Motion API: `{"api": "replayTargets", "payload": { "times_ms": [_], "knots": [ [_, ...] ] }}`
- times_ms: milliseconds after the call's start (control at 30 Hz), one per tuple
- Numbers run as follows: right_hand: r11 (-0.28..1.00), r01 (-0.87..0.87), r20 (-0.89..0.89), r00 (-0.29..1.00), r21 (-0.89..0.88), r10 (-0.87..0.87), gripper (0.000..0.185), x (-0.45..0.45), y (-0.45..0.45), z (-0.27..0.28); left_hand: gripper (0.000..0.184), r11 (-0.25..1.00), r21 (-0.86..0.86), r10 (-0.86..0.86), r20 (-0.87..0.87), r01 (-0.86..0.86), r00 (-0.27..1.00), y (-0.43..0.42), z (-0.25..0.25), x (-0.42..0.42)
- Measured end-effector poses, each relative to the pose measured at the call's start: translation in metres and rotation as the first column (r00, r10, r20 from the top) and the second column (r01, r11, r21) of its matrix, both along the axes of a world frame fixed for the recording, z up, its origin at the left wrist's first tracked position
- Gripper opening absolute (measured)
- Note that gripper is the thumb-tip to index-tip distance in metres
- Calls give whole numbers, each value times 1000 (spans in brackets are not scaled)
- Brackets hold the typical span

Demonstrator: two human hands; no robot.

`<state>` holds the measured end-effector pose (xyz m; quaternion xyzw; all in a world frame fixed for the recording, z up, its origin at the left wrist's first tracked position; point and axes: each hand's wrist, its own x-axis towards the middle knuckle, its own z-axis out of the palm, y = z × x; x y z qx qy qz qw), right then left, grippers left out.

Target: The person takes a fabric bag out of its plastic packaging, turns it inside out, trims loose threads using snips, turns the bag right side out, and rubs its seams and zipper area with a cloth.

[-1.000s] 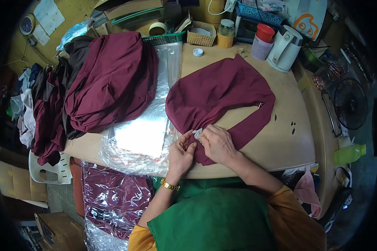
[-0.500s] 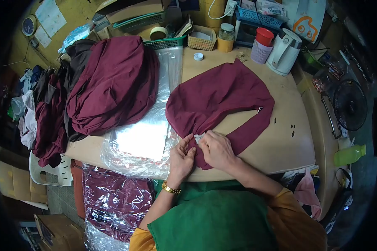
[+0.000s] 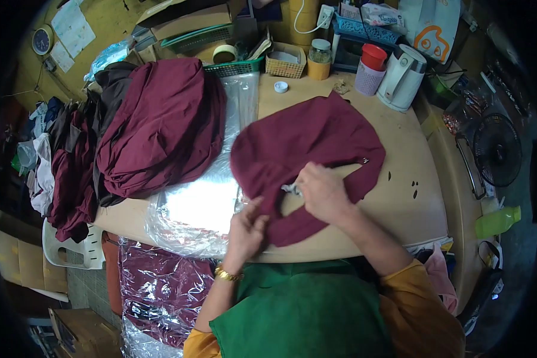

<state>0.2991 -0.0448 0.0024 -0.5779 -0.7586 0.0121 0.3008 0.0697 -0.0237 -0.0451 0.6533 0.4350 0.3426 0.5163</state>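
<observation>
A maroon cloth piece [image 3: 307, 134] lies on the tan table, with a long strap-like part curving round an opening. My left hand [image 3: 247, 231] is at its lower left edge, fingers curled and slightly blurred, thumb and fingertips against the cloth. My right hand [image 3: 323, 192] is closed on a small whitish-grey cloth [image 3: 292, 189] at the opening's left side. A small metallic piece [image 3: 365, 160] shows on the maroon cloth at the right of the opening.
Piled maroon cloth [image 3: 161, 131] lies at the left beside clear plastic bags [image 3: 191, 221]. A white kettle [image 3: 402, 77], a red cup [image 3: 373, 56], a jar [image 3: 319, 58] and a basket [image 3: 286, 62] stand at the back. A white cap [image 3: 281, 87] lies before them.
My right hand has moved up and right with the whitish cloth, and my left hand slightly left and down. The hands are farther apart, and the maroon cloth has shifted slightly left.
</observation>
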Motion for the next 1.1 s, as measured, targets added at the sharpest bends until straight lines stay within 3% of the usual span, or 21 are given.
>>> {"api": "replayTargets", "payload": {
  "times_ms": [33, 100, 167, 200, 233, 300, 333, 433, 467, 500, 600, 633, 667, 700, 733, 767, 867, 900, 967, 1000, 1100],
  "knots": [
    [999, -5, -71, 997, 38, 8, 6, 9, -2, 19, 53, 977, 207, 82, -174, -45, 981, 0, 15, -9],
    [992, 123, -365, 925, 30, -104, 11, 33, -7, 43, 51, 683, 717, 435, -245, -140, 866, 0, 66, -14],
    [968, 118, -634, 737, -221, -234, 18, 59, -4, 54, 50, 635, 763, 474, -261, -121, 841, -5, 88, -4],
    [941, 172, -497, 813, -292, -303, 17, 58, -5, 69, 47, 698, 716, 247, -260, 15, 933, -8, 83, 8],
    [942, 176, -498, 813, -285, -302, 17, 60, 2, 60, 45, 722, 673, 6, -241, 163, 971, -12, 77, 23],
    [991, -82, -180, 982, -103, 63, 16, 65, 18, 31, 41, 692, 631, -144, -356, 351, 923, -23, 58, 64],
    [988, -90, -150, 986, -129, 70, 15, 51, 18, 31, 40, 675, 626, -150, -401, 390, 904, -28, 49, 82],
    [970, -136, 277, 942, -200, 189, 20, 39, 36, 2, 36, 661, 521, -216, -557, 540, 802, -35, 33, 101],
    [971, -132, 282, 941, -197, 185, 20, 38, 46, -6, 34, 653, 410, -273, -657, 637, 703, -37, 31, 104],
    [980, -97, 174, 976, -173, 127, 19, 37, 56, -12, 34, 650, 414, -273, -655, 637, 704, -37, 33, 101],
    [994, -22, -67, 998, -108, 15, 17, 30, 73, 1, 27, 441, 6, -773, -506, 898, 383, -31, 62, 72],
    [997, 19, -200, 979, -69, -32, 16, 26, 77, 5, 27, 447, 6, -772, -504, 895, 389, -27, 80, 69],
    [1000, -5, -274, 962, -5, 3, 17, 19, 78, 3, 27, 684, -200, -718, -358, 701, 597, -22, 97, 66],
    [1000, -12, -279, 960, -6, 10, 17, 11, 80, 1, 27, 791, -430, -568, -256, 434, 782, -19, 104, 63],
    [1000, -18, -380, 925, 22, 25, 18, 3, 82, -1, 23, 933, 168, -245, -350, 318, 904, -11, 57, 61],
    [999, -20, -476, 879, 48, 41, 18, -4, 84, -2, 23, 934, 167, -243, -354, 316, 903, -5, 38, 62],
    [996, 25, -526, 850, 80, 21, 18, -18, 92, -3, 21, 970, -173, -129, 229, 170, 965, 1, 0, 74],
    [991, 65, -558, 830, 115, 10, 18, -20, 96, -3, 21, 970, -174, -129, 231, 171, 964, -6, -2, 77],
    [986, 103, -610, 793, 130, -2, 17, -17, 104, -12, 24, 997, 57, 31, 268, -48, 963, -18, -4, 80],
    [982, 146, -602, 797, 116, -48, 17, -14, 108, -20, 20, 995, -7, 98, 268, -99, 958, -24, 0, 77],
    [968, 186, -566, 822, 168, -60, 16, -11, 115, -56, 15, 997, 56, 35, 271, -52, 962, -25, -10, 68]
  ]
}}
